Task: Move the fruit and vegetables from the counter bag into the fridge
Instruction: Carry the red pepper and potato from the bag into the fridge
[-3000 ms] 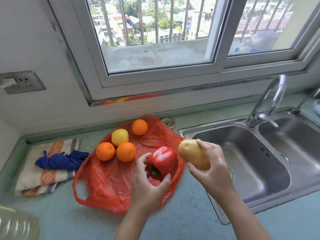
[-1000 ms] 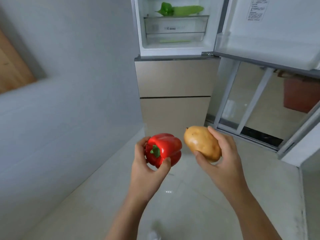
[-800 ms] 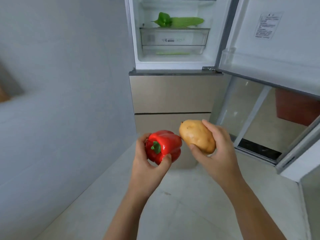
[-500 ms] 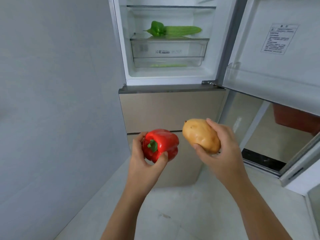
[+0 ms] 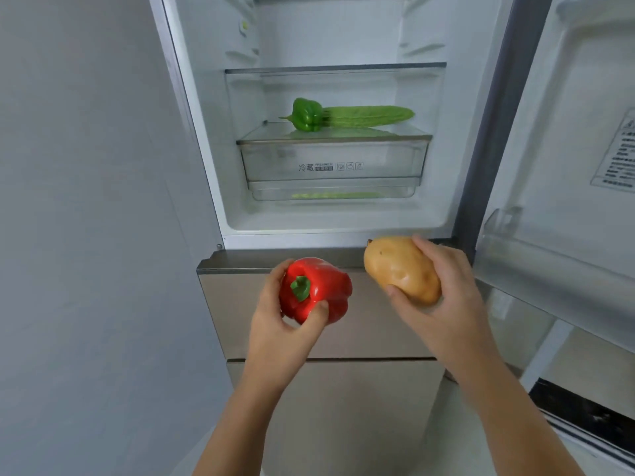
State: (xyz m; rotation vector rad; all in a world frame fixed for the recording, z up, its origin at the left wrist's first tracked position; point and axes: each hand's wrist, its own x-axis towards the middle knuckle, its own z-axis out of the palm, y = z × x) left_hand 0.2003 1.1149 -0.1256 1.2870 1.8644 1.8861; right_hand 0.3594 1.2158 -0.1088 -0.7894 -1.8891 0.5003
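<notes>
Your left hand (image 5: 278, 324) held the shiny red bell pepper (image 5: 319, 286). Fingers and thumb curled round it, and its green stem faced you. Your right hand (image 5: 446, 304) gripped the brown oval potato (image 5: 400, 269), whose long side slanted up to the left. Both were just below the opening of the white fridge (image 5: 343, 231). The clear glass shelf (image 5: 333, 137), with a green pepper (image 5: 307, 115) and a long bumpy green gourd (image 5: 371, 115), lay up and ahead. The right hand looked a bit nearer, so I think the potato could go in first.
</notes>
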